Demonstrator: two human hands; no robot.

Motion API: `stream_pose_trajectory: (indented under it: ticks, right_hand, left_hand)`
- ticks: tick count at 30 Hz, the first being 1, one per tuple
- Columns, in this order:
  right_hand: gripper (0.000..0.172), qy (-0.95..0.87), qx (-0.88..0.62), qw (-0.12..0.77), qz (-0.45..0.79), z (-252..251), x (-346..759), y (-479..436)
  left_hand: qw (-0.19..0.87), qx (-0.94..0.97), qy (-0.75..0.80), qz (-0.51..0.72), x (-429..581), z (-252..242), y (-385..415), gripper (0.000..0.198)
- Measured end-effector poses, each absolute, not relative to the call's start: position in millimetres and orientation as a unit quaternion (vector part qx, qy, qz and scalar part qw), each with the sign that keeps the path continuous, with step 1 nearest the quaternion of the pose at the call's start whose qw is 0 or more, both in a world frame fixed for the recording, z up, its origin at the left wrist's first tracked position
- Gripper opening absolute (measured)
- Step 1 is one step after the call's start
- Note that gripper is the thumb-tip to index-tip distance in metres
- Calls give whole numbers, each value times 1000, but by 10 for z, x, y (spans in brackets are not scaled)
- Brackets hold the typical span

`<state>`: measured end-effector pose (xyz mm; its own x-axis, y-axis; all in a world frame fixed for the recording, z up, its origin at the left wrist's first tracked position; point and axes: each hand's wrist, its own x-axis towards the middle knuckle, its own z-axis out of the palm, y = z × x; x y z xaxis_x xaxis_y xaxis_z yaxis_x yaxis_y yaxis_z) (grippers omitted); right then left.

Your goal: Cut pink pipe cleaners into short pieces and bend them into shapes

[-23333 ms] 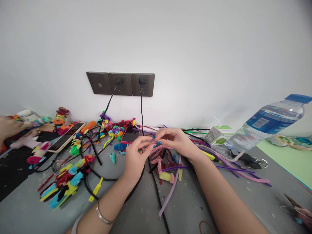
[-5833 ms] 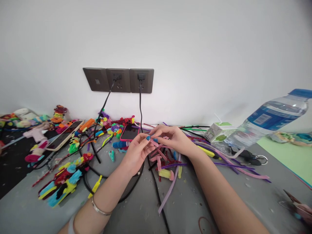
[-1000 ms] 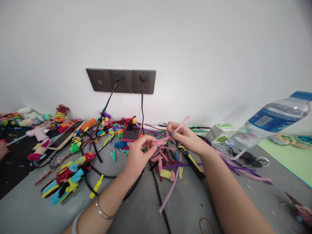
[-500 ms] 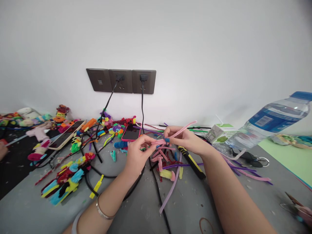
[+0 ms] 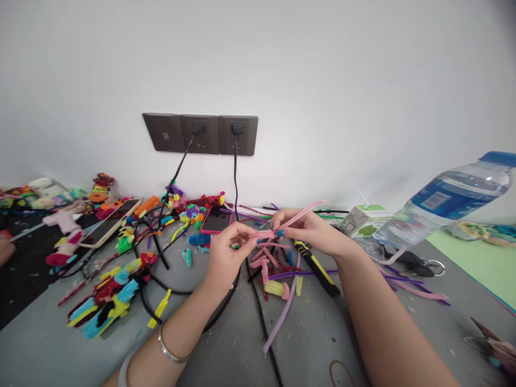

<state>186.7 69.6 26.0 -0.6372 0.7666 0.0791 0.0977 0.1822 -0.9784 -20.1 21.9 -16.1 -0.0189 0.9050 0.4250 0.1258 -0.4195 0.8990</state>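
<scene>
Between my two hands is a pink pipe cleaner (image 5: pixel 303 213), folded into a few strands at its left part, with one long end sticking up to the right. My left hand (image 5: pixel 230 252) pinches the folded left end between thumb and fingers. Close beside it, my right hand (image 5: pixel 308 231) is closed on the same strands with its fingertips. Below the hands lie short pink pipe cleaner pieces (image 5: pixel 264 269), a yellow fuzzy piece with a pink tip (image 5: pixel 276 289) and a lilac pipe cleaner (image 5: pixel 282 318). A black and yellow tool handle (image 5: pixel 318 270) rests under my right wrist.
Left on the grey table are colourful pipe cleaner figures (image 5: pixel 115 298), phones (image 5: pixel 110 223) and a pink glue gun (image 5: pixel 63 220). Black cables (image 5: pixel 258 306) cross the middle. At right stand a drink carton (image 5: pixel 367 219), a tilted water bottle (image 5: pixel 451 196), keys (image 5: pixel 433 267) and scissors (image 5: pixel 487 330).
My right fingertips have shifted slightly along the pink strands, and the right forearm has moved a little to the right. Both hands still hold the pipe cleaner.
</scene>
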Motion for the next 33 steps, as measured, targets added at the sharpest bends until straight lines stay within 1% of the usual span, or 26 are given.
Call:
stream_pose_trajectory:
  ticks: [5,10,18,24,27,30,33]
  right_hand:
    - [30,-702,-295,268,590,255,1869,695]
    - [30,-697,-283,251,609,252,1864,676]
    - [28,-691,-254,194,649,257,1897,669]
    - [30,-692,-242,148,664,306,1922,651]
    - [30,-690,-250,151,662,312,1932,646]
    - [30,-684,-271,174,655,296,1928,652]
    - [31,-678,-303,234,627,248,1914,684]
  left_hand:
    - [344,620,409,574,-198,-167,217,1]
    - [352,625,402,568,-189,-161,222,2]
    - [375,637,402,540,-187,-184,207,7]
    - [386,655,396,515,-178,-213,201,7]
    - [390,655,390,516,-172,-213,204,7]
    - [392,649,394,520,-176,-211,212,7]
    - [395,642,400,521,-184,-203,220,6]
